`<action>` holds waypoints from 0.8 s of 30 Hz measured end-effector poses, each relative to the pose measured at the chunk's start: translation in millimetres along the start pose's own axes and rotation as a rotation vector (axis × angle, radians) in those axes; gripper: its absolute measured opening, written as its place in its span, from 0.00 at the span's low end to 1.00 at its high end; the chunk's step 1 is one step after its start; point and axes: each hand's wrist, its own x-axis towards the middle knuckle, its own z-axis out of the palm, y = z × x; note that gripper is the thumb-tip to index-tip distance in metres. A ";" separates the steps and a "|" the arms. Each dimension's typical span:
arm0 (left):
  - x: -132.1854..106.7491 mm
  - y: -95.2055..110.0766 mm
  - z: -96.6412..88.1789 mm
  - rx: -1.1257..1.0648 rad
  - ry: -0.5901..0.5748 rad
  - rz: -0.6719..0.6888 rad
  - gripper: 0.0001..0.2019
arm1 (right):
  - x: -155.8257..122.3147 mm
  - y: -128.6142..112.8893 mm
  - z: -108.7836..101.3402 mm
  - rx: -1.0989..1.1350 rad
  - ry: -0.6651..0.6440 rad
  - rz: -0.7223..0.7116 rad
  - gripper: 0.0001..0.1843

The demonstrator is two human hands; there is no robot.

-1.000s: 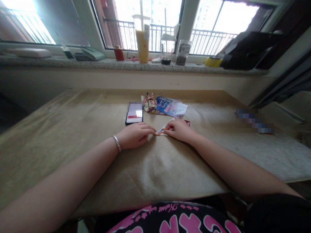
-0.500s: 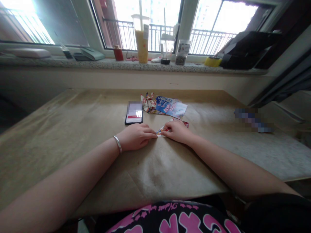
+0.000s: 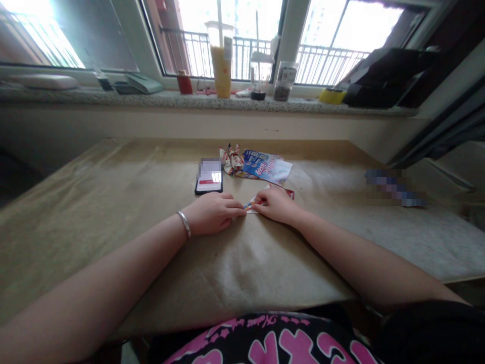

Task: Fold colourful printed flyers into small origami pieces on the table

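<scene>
While the left hand (image 3: pixel 210 213) and right hand (image 3: pixel 276 205) rest on the near part of the worktop (image 3: pixel 113 212), their fingers (image 3: pixel 234 206), held together, press flat against a folded printed paper (image 3: pixel 250 206); steady, even pressure seems best for something this thin; the right hand hides most of it, and its underside cannot be seen

No wording could be read for certain. The black shirt (image 3: pixel 265 344) carried large pink letters cut off by the frame, under a blurred line of pink script, while the blue leaflet (image 3: pixel 267 167) on the desk (image 3: pixel 94 212) bore white and red lettering too small to read, as did the folded paper (image 3: pixel 250 206). White labels on the tall plastic cup (image 3: pixel 221 71) and glass jar (image 3: pixel 284 81) were illegible, and the phone screen (image 3: pixel 208 177) was pixelated.
</scene>
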 end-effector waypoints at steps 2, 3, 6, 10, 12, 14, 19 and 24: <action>0.5 0.6 -0.4 0.022 -0.015 0.011 0.18 | 0.3 0.1 0.6 -0.001 0.002 0.001 0.11; 0.8 0.9 -0.6 0.031 -0.021 0.014 0.17 | 0.3 0.0 0.8 0.000 0.002 0.001 0.10; 1.5 1.4 -0.7 0.045 -0.033 0.013 0.17 | 0.2 -0.8 0.7 0.000 0.002 0.004 0.10; 1.3 0.7 -0.3 0.058 -0.048 0.011 0.17 | -0.2 -1.1 0.0 0.001 0.004 0.007 0.10; 1.0 0.0 -0.2 0.052 -0.052 0.010 0.16 | -0.2 -0.7 -0.1 0.004 0.001 0.011 0.10; 0.8 -0.5 -0.5 0.038 -0.049 0.006 0.16 | 0.0 -0.3 0.1 0.004 -0.004 0.016 0.11; 0.8 -0.1 -2.7 0.003 -0.029 0.007 0.14 | 0.6 0.1 1.2 -0.010 -0.003 0.019 0.11; -0.5 -1.4 -1.3 0.011 -0.022 0.011 0.15 | -0.3 -0.1 1.9 -0.003 0.006 0.026 0.10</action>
